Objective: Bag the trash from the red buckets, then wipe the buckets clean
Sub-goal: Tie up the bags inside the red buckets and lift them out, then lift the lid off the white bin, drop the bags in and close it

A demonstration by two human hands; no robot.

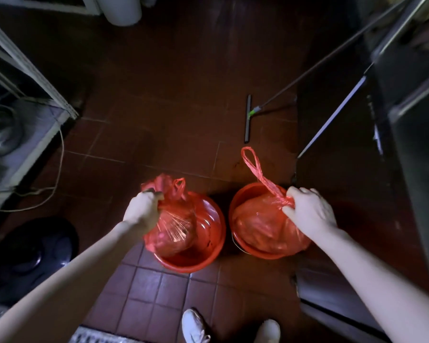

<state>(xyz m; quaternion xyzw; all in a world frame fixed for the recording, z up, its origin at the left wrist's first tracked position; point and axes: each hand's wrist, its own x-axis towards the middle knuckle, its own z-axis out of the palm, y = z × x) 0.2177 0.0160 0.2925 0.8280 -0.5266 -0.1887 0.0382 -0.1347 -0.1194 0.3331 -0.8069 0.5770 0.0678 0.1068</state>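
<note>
In the head view we see two red buckets side by side on the brown tiled floor (164, 134), just below the middle of the frame, close together but not touching. Each has a red plastic bag in it.

Our left hand (144, 212) is closed in a fist round the gathered neck of the left bag (176, 231), with the fingers curled tightly together and the bag's loose handles sticking up beyond the knuckles. This bag covers the left side of the left bucket (216, 246), whose shiny inner wall shows bare on the right. We cannot tell whether the bag is resting on the bottom.

Our right hand (310, 211) pinches the knotted neck of the right bag (258, 224) between the thumb and curled fingers. A twisted loop (252, 164) stands up from the knot toward the top of the frame. This bag fills the right bucket (240, 194) and bulges over its right rim.

Above the right bucket a floor squeegee (248, 118) lies on the tiles, its handle running to the upper right. A black round object (32, 256) sits at lower left, a pale cable (57, 169) trails at left, and two white shoes (195, 326) show at the bottom edge.
</note>
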